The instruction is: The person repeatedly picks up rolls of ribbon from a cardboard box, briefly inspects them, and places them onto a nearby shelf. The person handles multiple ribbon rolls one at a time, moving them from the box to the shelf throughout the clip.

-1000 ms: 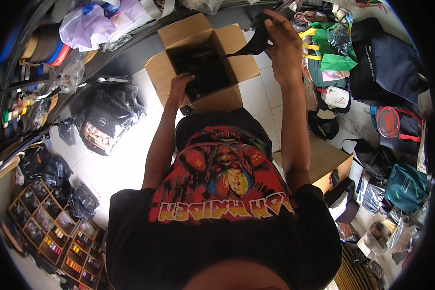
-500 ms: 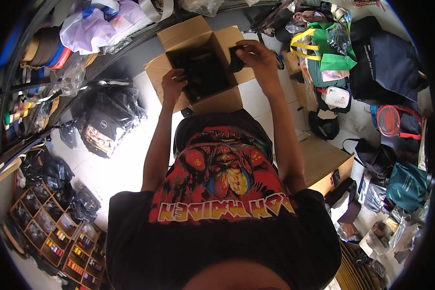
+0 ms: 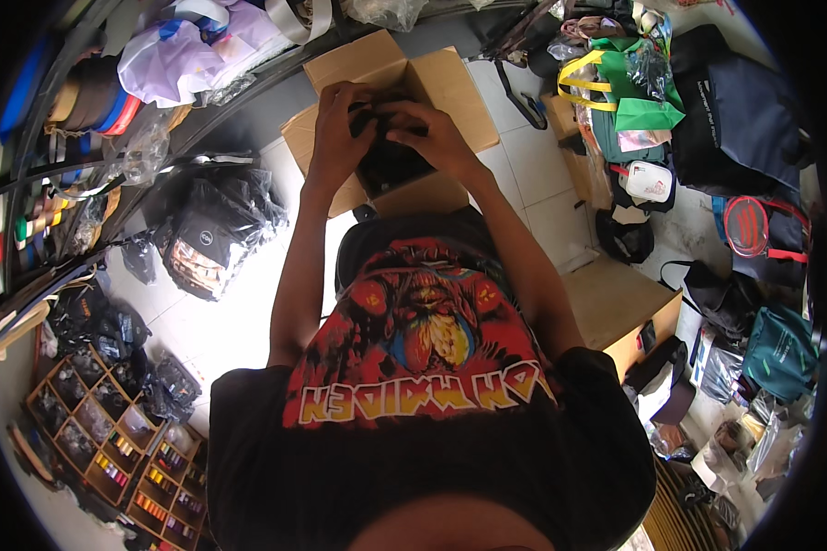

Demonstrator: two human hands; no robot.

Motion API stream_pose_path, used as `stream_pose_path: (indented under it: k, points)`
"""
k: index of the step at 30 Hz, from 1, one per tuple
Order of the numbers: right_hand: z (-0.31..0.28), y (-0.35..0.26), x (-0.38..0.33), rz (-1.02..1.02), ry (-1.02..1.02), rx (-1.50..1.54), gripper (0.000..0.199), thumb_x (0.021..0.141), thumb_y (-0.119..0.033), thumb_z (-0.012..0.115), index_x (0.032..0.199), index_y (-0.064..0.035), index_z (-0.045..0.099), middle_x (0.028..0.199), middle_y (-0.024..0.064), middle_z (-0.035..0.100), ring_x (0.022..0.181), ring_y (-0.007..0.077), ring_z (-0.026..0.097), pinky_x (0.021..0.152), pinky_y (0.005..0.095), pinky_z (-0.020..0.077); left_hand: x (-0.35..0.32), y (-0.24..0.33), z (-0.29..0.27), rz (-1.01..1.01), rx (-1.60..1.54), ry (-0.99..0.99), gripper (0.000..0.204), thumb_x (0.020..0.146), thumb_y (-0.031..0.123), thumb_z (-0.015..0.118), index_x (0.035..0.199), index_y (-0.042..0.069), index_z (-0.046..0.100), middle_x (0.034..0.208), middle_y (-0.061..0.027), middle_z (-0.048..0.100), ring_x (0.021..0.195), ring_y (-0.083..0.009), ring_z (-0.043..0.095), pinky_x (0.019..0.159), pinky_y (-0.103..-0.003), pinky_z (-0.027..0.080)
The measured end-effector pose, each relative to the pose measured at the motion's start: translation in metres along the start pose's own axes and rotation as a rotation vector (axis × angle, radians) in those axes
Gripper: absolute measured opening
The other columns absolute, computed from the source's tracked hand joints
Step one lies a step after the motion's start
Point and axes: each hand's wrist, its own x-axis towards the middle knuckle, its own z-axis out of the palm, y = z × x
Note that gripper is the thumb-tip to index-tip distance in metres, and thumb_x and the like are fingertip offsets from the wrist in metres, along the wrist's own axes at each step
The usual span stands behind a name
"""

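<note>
Standing over an open cardboard box point(image 3: 450, 83), the person wears a black shirt with a red and yellow print, and both forearms run from the lower part of the view up to the box. The left hand point(image 3: 340, 129) rests at the box's near left edge, fingers curled down onto a black item point(image 3: 390, 165) that fills the box's inside. The right hand point(image 3: 432, 138) lies just beside it, over the middle of the box, fingers bent and gripping the same black item from above; the two hands nearly touch at the fingertips. Whether the item is lifted or lying in the box cannot be told. Left of the box lies a black bag in clear plastic point(image 3: 211, 230) on the tiled floor. Right of the box, and nearer the person, sits a shut brown carton point(image 3: 616, 298). Beyond the box to its right stands a green bag with yellow straps point(image 3: 634, 101). Farther left of the box, a shelf holds rolled straps point(image 3: 92, 106).
</note>
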Motion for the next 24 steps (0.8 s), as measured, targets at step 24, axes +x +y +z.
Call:
stream_pose_path:
  k: [24]
  points:
    - [-0.005,0.004,-0.046,0.129,0.330,0.148,0.024,0.087,-0.007,0.073,0.111,-0.0045,0.071,0.090,0.0030,0.071,0.079,0.0087,0.065,0.070,0.0226,0.0513,-0.025,0.010,0.038,-0.300,-0.402,-0.052,0.026,0.087,0.009,0.074,0.111,0.001,0.069,0.090,-0.0067,0.072,0.075,-0.0101,0.064,0.065,-0.024,0.050]
